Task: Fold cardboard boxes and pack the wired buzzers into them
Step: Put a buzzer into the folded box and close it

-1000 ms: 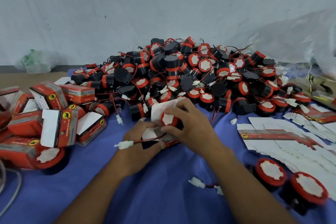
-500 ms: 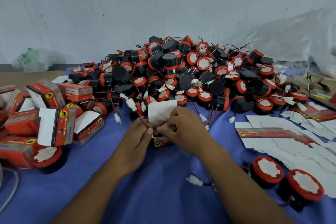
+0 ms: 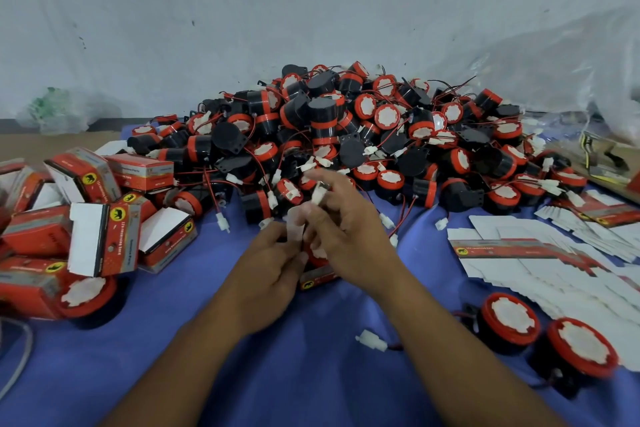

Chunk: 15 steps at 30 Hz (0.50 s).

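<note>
left hand (image 3: pixel 273 263) grips a likely light cardboard box (image 3: pixel 317 279); right hand (image 3: pixel 349 236) seems to pinch a limp-wired white plug (image 3: pixel 318 191); best held by the box's stiff sides

The head camera is looking forward and down, close over the left hand (image 3: pixel 273 263) and right hand (image 3: pixel 349 239), facing the buzzers (image 3: pixel 346 135) and wall (image 3: pixel 277 10).

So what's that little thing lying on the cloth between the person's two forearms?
A small white plug on a red wire, lying loose on the blue cloth; the rest of that stretch is bare. The head view shows it.
</note>
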Each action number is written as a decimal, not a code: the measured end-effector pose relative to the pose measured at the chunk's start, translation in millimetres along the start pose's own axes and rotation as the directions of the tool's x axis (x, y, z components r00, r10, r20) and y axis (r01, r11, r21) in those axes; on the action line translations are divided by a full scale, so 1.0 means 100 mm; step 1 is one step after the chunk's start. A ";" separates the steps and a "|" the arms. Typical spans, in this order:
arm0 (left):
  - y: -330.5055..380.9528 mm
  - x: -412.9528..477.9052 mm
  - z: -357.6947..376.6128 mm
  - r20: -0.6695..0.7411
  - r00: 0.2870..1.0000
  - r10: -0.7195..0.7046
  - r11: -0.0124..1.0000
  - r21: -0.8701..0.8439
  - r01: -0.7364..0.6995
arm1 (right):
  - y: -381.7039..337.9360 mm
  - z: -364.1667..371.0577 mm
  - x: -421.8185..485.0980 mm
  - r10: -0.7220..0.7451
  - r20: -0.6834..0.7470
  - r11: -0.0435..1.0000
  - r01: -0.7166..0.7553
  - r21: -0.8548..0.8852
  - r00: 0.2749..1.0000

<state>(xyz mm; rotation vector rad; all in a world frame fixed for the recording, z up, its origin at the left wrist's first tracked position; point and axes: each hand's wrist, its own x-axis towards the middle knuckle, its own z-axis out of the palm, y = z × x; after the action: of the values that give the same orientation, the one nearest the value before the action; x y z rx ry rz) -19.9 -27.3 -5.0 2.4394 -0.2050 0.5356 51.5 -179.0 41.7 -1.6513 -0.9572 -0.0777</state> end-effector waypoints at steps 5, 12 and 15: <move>-0.01 0.01 0.03 -0.186 0.920 -0.344 0.901 -0.342 0.267 | 0.12 -0.11 0.02 0.033 -0.035 0.996 -0.036 -0.086 0.999; 0.00 0.01 0.04 -0.225 0.885 -0.408 0.877 -0.366 0.311 | 0.19 -0.12 0.01 -0.018 0.120 0.972 0.046 -0.232 0.993; 0.03 0.01 0.00 -0.209 0.951 -0.229 0.971 -0.118 0.208 | 0.19 -0.14 0.01 -0.010 0.240 0.963 0.074 -0.259 0.971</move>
<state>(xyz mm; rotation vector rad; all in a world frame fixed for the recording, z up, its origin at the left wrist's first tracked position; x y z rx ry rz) -20.1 -29.5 -3.1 2.2520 0.1299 0.6754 69.6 -189.8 31.8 -1.9188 -1.2051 -0.0403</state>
